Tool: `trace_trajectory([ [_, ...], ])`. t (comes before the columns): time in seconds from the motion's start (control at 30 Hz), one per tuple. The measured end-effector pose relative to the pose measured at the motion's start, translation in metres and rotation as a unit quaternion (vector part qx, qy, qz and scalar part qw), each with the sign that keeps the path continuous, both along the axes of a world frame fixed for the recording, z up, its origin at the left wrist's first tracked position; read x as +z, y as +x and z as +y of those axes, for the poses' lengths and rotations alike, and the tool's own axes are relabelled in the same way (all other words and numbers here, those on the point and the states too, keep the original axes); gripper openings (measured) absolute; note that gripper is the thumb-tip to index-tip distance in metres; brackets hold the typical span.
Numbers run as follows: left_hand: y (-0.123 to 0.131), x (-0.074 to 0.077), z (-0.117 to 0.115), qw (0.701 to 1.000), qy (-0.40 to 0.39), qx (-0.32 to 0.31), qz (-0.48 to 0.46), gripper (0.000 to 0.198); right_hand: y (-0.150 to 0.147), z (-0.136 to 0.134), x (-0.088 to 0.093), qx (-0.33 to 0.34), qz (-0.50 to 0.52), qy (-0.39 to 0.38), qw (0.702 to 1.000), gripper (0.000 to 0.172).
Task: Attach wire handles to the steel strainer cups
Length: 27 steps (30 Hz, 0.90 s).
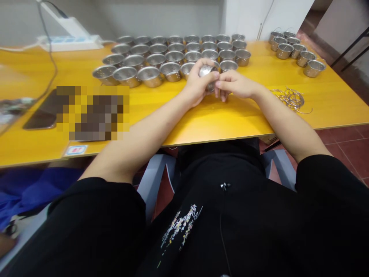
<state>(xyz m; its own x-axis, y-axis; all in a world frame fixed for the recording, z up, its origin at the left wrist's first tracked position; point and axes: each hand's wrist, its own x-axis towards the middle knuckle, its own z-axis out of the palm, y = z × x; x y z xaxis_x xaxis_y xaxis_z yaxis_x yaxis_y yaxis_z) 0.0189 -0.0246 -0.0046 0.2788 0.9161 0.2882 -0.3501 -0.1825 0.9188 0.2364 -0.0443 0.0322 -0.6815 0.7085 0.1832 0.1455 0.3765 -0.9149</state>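
Yellow counter point(201, 119) carries a wide block of small perforated steel cups point(173, 57) in rows at its far side, a smaller cluster of cups point(296, 52) far right, a tangle of wire handles point(291, 98) near the right forearm. Left hand point(198, 86) curled around one steel cup point(208, 71), held just in front of the rows. Right hand point(235, 84), fingertips pressed together, pinches at that cup's edge.

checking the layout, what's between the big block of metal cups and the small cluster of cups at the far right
In the head view, only bare yellow table lies between the big block and the small cluster; the wire rings lie nearer, outside that stretch.
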Motion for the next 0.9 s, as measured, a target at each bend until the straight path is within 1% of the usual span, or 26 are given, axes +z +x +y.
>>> trace_trajectory([
  [0.17, 0.004, 0.003, -0.006, 1.0, 0.016, 0.009, 0.002, 0.07, 0.001, -0.001, 0.0, 0.005, 0.009, -0.007, 1.0, 0.05],
  [0.3, 0.002, 0.001, -0.001, 0.999, 0.037, -0.005, 0.012, 0.067, 0.0, -0.003, 0.001, 0.004, 0.007, -0.016, 1.0, 0.052],
  [0.4, 0.0, -0.002, 0.004, 0.998, 0.049, -0.009, 0.023, 0.068, -0.001, -0.004, 0.003, 0.008, 0.005, -0.021, 1.0, 0.055],
  [0.5, -0.001, -0.005, 0.01, 0.997, 0.067, -0.008, 0.031, 0.071, -0.001, -0.005, 0.003, 0.01, 0.01, -0.02, 1.0, 0.053],
  [0.6, -0.001, -0.008, 0.015, 0.995, 0.092, -0.001, 0.049, 0.073, 0.0, -0.004, 0.002, 0.012, 0.013, -0.02, 1.0, 0.052],
  [0.7, -0.002, -0.01, 0.019, 0.99, 0.117, 0.004, 0.074, 0.07, 0.001, -0.002, 0.0, 0.017, 0.012, -0.025, 0.999, 0.052],
  [0.83, -0.006, -0.009, 0.02, 0.976, 0.176, 0.006, 0.129, 0.062, 0.0, -0.001, -0.001, 0.021, 0.017, -0.027, 0.999, 0.052],
  [0.9, -0.006, -0.008, 0.019, 0.973, 0.181, 0.013, 0.145, 0.063, -0.001, 0.0, -0.001, 0.022, 0.021, -0.025, 0.999, 0.051],
])
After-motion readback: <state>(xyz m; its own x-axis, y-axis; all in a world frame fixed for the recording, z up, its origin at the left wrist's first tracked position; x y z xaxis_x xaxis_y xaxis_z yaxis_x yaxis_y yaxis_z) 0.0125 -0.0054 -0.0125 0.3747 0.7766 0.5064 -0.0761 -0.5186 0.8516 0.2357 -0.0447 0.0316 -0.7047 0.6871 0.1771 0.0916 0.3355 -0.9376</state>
